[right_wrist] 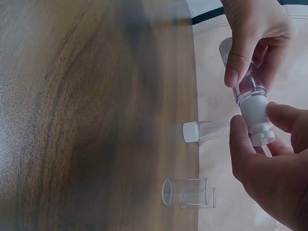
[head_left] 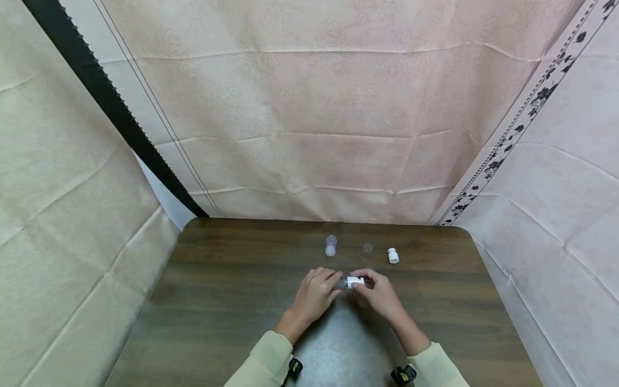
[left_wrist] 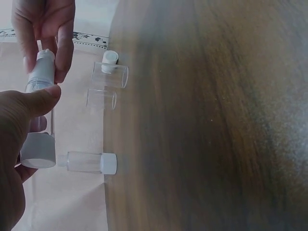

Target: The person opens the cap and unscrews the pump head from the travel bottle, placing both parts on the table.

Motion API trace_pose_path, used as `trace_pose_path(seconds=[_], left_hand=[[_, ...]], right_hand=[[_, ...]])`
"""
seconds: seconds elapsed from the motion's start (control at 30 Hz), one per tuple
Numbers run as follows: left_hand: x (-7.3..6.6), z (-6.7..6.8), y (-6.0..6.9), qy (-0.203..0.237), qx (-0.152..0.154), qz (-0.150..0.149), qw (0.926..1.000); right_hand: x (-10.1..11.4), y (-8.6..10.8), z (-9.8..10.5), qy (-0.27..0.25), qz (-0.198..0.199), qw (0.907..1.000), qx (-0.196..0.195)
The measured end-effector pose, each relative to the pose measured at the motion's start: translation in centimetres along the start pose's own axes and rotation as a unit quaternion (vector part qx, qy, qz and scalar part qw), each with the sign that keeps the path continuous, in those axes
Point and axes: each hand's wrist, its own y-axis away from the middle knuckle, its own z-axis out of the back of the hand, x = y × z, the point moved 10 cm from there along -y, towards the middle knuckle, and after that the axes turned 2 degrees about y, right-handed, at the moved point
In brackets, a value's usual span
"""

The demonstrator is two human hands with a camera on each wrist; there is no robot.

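Observation:
In both wrist views my left hand grips a small clear bottle with a white base, fingers curled round its body. At the bottle's neck, the thumb and fingers of my right hand pinch a white pump head. The bottle is tilted, raised above the table, with the pump against its mouth; how far the two are joined I cannot tell. Part of the bottle's body lies hidden behind the left fingers.
Toward the table's far edge stands another clear bottle with a white base. Right of it are clear cylindrical caps, two of them in the left wrist view. Farther right is a white pump piece. Cloth hangs behind the wooden table.

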Motion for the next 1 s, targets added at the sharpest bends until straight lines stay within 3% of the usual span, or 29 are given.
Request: trace_pose_path(seconds=[0.17, 0.53, 0.7, 0.83, 1.0], left_hand=[[0.0, 0.1, -0.1, 0.008, -0.010, 0.000, 0.9999], [0.1, 0.0, -0.1, 0.030, -0.002, 0.016, 0.9994], [0.1, 0.1, -0.1, 0.029, 0.000, 0.016, 0.9995], [0.1, 0.2, -0.1, 0.022, -0.005, 0.014, 0.9996], [0.0, 0.1, -0.1, -0.001, -0.012, 0.002, 0.9999]], right_hand=[[0.3, 0.0, 0.2, 0.004, 0.021, 0.9998, -0.001], [0.9, 0.5, -0.2, -0.051, 0.062, 0.9967, -0.011], [1.2, 0.6, -0.2, -0.037, 0.090, 0.9952, -0.008], [1.3, 0.5, -0.1, -0.024, 0.081, 0.9964, -0.003], [0.7, 0.4, 0.3, -0.012, 0.031, 0.9993, -0.016]])
